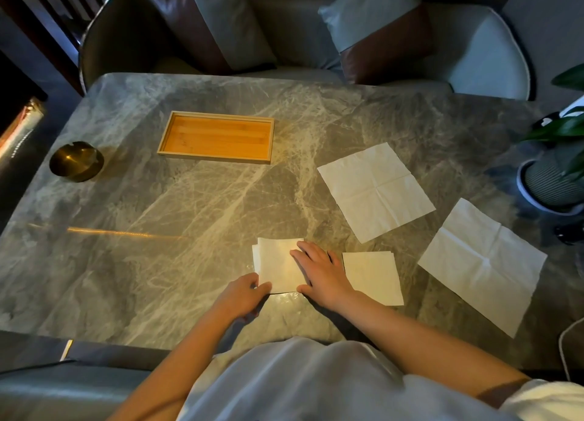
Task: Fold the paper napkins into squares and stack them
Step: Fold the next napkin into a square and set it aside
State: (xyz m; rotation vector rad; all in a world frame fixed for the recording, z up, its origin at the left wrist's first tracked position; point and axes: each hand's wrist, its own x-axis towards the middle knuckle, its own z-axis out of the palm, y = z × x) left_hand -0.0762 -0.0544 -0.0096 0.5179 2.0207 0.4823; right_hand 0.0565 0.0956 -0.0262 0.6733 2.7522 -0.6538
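Observation:
A folded white napkin point(276, 264) lies near the table's front edge, its layers slightly offset at the left. My left hand point(241, 295) pinches its near-left corner. My right hand point(322, 270) lies flat on its right side, fingers spread. Just right of that hand rests a second folded square napkin point(374, 277). Two unfolded napkins lie flat with crease marks: one point(376, 190) at the middle right, another point(483, 264) toward the right edge.
An empty wooden tray point(218, 137) sits at the back of the marble table point(158, 231). A brass ashtray point(76, 160) stands at the far left. A potted plant point(551, 180) occupies the right edge. Chairs with cushions line the far side.

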